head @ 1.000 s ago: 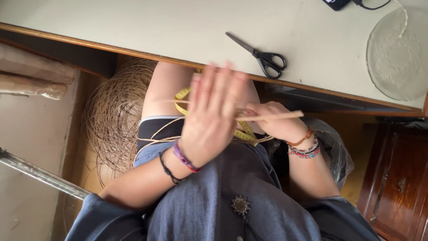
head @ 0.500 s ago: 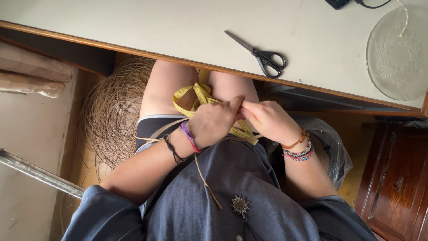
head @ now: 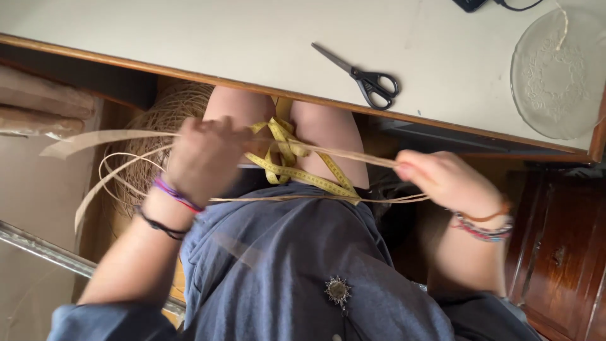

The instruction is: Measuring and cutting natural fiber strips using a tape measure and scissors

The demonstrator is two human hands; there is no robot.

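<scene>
**Kid:** Hands are pulling something in the head view?

**Helper:** Yes. Left hand (head: 205, 158), at nine o'clock, is curling closed on a flat cane strip (head: 328, 153). Right hand (head: 451, 183), at three o'clock, is pinching its other end over the lap.

**Kid:** How to do it well?

**Helper:** I think by pulling evenly, keeping it flat, clearing the yellow tape measure (head: 297, 167) lying underneath.

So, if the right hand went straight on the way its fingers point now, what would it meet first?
The right hand points across the lap, along the taut fibre strip. It would probably first meet the yellow measuring tape on the thighs, then the left hand; depth is unclear.
</scene>
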